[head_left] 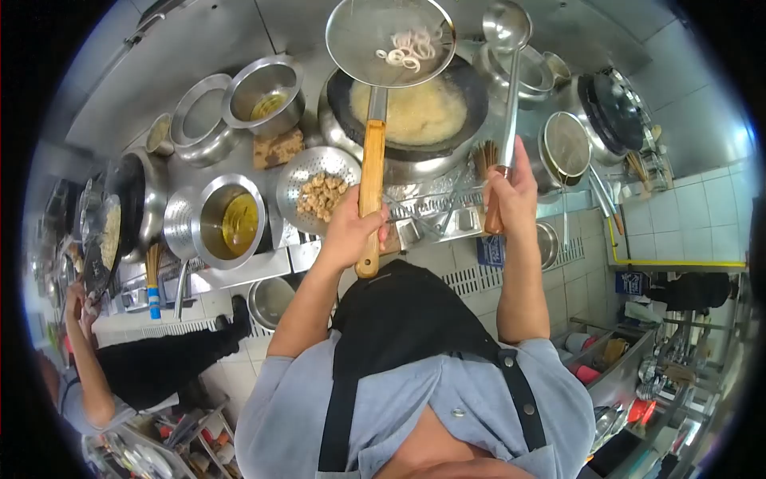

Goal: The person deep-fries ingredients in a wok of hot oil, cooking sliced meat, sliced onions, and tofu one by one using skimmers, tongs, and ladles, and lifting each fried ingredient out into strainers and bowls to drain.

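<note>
My left hand (351, 227) is closed round the wooden handle of a wide mesh strainer (359, 48). Pale rings (412, 49), which look like sliced squid or onion, lie in the strainer's mesh. Below and behind it sits a dark wok (472, 104) with foamy, bubbling oil (415, 120). My right hand (512, 191) grips the brown handle of a metal ladle (507, 28), whose bowl is raised to the right of the strainer. Near my left hand rests a perforated strainer (291, 172) with browned fried pieces (321, 195) in it.
Left of the wok stand a pot of yellow oil (241, 223), another steel pot (263, 84) and a lidded-looking pot (199, 120). A fine sieve (566, 144) rests on a pot at right. Another person (96, 383) works at the far left with a wok. Shelving (622, 359) lies behind right.
</note>
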Demonstrator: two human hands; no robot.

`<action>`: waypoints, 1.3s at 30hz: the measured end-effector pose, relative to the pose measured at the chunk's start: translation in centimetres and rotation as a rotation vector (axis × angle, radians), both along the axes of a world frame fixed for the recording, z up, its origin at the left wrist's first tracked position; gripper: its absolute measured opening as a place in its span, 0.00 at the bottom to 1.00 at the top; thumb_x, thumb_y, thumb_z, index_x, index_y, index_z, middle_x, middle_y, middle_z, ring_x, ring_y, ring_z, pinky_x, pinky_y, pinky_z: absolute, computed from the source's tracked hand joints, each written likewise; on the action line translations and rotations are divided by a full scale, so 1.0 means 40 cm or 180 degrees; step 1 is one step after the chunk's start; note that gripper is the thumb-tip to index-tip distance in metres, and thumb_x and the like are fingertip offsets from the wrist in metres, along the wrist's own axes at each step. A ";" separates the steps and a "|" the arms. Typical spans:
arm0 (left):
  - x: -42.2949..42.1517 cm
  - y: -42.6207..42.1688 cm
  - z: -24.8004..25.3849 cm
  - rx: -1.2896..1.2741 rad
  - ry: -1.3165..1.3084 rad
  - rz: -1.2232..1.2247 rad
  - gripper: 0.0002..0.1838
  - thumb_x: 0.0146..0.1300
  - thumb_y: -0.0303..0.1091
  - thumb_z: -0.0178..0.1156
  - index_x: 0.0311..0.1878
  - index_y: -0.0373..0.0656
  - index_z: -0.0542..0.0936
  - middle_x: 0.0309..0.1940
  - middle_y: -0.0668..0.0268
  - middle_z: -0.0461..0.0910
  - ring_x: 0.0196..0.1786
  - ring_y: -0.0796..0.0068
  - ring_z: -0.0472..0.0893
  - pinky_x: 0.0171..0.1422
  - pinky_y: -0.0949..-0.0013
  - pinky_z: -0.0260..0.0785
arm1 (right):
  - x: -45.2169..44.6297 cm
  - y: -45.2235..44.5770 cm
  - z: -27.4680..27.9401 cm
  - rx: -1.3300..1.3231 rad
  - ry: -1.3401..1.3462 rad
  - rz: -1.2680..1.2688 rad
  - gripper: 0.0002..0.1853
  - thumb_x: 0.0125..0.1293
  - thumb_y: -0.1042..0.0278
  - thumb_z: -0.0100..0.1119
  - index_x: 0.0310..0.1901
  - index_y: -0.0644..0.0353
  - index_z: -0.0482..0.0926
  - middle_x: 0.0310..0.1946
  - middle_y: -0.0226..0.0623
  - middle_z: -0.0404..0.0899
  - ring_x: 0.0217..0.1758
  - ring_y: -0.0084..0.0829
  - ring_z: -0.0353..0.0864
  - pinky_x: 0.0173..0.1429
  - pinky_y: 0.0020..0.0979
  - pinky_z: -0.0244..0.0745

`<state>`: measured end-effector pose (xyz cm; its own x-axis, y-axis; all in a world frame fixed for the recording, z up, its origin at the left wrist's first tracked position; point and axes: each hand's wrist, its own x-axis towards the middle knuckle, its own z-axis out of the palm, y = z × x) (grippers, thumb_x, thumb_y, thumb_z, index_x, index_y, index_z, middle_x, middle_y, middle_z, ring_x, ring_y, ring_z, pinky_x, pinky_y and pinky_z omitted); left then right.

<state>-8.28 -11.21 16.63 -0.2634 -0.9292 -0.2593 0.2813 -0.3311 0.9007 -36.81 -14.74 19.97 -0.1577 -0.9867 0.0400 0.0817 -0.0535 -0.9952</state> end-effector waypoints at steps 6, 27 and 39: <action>0.017 0.029 -0.029 0.0162 0.0196 -0.0239 0.15 0.66 0.23 0.60 0.53 0.37 0.69 0.36 0.65 0.76 0.27 0.77 0.78 0.27 0.70 0.77 | -0.014 0.006 0.067 -0.0085 -0.0114 0.0490 0.40 0.68 0.81 0.56 0.80 0.59 0.54 0.37 0.33 0.79 0.22 0.21 0.74 0.27 0.25 0.72; -0.040 0.010 -0.063 -0.0252 -0.0363 -0.0107 0.18 0.67 0.20 0.59 0.58 0.37 0.69 0.39 0.65 0.77 0.27 0.77 0.78 0.29 0.70 0.74 | 0.021 0.031 0.057 0.0085 0.0628 -0.0101 0.39 0.67 0.82 0.56 0.80 0.57 0.58 0.30 0.26 0.76 0.22 0.16 0.70 0.28 0.22 0.69; 0.033 0.023 -0.048 -0.0160 -0.0738 -0.0206 0.14 0.65 0.22 0.61 0.52 0.35 0.72 0.35 0.65 0.78 0.27 0.77 0.78 0.30 0.70 0.73 | 0.189 0.032 0.004 0.1082 -0.2275 0.1552 0.28 0.69 0.69 0.59 0.67 0.70 0.65 0.35 0.35 0.74 0.26 0.21 0.74 0.26 0.25 0.71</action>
